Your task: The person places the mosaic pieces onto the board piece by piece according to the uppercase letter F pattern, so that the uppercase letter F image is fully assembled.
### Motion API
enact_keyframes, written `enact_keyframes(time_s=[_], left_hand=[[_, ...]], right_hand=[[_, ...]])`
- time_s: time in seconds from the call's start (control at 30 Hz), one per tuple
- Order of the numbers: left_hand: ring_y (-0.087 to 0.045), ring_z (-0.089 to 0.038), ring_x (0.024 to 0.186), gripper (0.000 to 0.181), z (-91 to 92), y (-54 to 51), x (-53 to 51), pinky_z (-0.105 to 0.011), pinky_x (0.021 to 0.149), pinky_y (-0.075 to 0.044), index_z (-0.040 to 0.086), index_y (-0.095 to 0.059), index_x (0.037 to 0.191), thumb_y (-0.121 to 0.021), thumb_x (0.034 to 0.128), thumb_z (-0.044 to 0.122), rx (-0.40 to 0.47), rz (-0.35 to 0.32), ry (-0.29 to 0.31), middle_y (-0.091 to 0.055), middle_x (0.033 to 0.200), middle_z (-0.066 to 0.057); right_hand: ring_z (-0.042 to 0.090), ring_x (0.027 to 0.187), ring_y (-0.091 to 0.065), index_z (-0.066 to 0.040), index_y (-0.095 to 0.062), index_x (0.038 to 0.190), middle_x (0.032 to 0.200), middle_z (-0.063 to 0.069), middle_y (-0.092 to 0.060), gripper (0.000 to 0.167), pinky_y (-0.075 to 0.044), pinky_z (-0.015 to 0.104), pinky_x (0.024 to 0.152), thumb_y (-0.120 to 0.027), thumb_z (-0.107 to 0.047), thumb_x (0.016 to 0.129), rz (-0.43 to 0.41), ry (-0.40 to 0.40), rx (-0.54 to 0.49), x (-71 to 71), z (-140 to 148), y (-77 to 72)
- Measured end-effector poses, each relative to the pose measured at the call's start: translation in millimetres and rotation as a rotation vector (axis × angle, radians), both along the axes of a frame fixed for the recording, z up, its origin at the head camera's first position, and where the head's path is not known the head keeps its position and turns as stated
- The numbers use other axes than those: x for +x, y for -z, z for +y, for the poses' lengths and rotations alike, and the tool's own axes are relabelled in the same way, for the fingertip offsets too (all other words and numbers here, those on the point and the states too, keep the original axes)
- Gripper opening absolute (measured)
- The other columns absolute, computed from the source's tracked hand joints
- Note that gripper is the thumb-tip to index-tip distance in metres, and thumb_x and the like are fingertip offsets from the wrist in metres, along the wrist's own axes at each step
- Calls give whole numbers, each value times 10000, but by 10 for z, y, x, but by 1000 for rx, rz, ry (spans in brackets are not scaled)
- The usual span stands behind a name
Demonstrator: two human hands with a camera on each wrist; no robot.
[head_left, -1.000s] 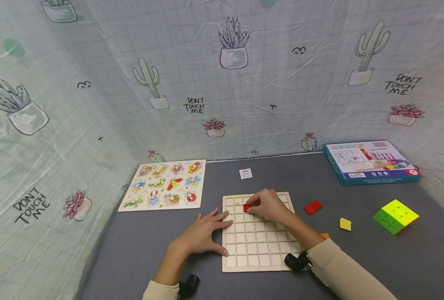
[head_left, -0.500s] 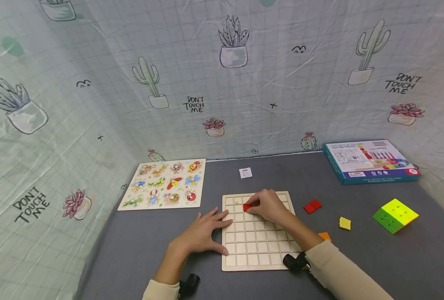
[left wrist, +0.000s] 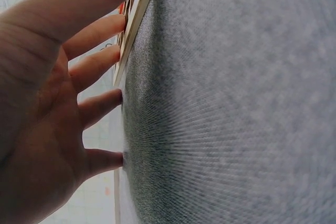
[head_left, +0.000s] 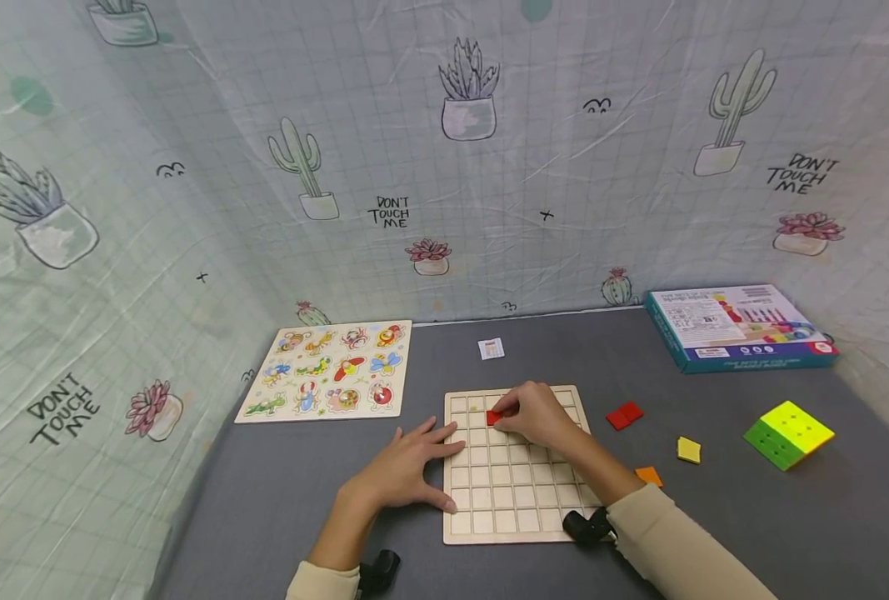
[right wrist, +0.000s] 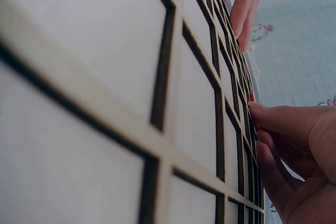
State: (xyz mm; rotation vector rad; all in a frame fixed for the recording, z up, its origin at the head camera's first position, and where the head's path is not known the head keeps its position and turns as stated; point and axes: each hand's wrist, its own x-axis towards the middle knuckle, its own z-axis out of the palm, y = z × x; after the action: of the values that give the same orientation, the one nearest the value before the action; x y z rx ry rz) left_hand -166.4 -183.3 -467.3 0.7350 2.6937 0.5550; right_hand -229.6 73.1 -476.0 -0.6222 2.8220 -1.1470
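A pale wooden grid board lies flat on the dark grey table. My left hand spreads its straight fingers along the board's left edge, with thumb and some fingertips touching the frame. In the left wrist view that hand has its fingertips down at the table and the board's edge. My right hand reaches over the board and pinches a small red square tile at a cell in the second row. The right wrist view shows the thumb and fingers around the tile, which is mostly hidden.
Two red tiles, a yellow tile and an orange tile lie right of the board. A green and yellow cube and a teal box sit further right. An insect picture board and a small white card lie behind.
The right forearm has shifted very slightly, and more of the orange tile shows beside it. Both hands otherwise keep their places, the right with the red tile. The head view moves slightly.
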Motion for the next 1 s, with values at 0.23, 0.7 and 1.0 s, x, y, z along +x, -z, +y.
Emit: enact_keyframes(time_s=[0.23, 0.7, 1.0], left_hand=[[-245, -367, 1588, 888, -10, 21, 15, -828, 1127, -201, 223, -570, 1474, -860, 715, 580, 6, 1, 9, -390, 1659, 3], [-228, -394, 1588, 882, 13, 12, -4, -842, 1129, -146, 194, -567, 1476, -882, 720, 522, 54, -11, 17, -375, 1662, -27], [-219, -400, 1589, 874, -22, 19, 8, -846, 1127, -138, 198, -564, 1479, -881, 726, 510, 68, -10, 27, -368, 1667, -28]], right_hand=[[166, 815, -715, -75, -833, 934, 947, 73, -804, 171, -551, 270, 702, -875, -91, 769, 9, 0, -11, 10, -6, 32], [260, 985, -738, -19, -754, 1176, 1143, 157, -765, 326, -606, 325, 795, -796, -144, 878, -40, -115, -59, -26, 311, -305], [332, 1134, -677, -87, -720, 1279, 1261, 134, -735, 386, -607, 419, 908, -768, -201, 913, 26, -109, -11, -32, 782, -784]])
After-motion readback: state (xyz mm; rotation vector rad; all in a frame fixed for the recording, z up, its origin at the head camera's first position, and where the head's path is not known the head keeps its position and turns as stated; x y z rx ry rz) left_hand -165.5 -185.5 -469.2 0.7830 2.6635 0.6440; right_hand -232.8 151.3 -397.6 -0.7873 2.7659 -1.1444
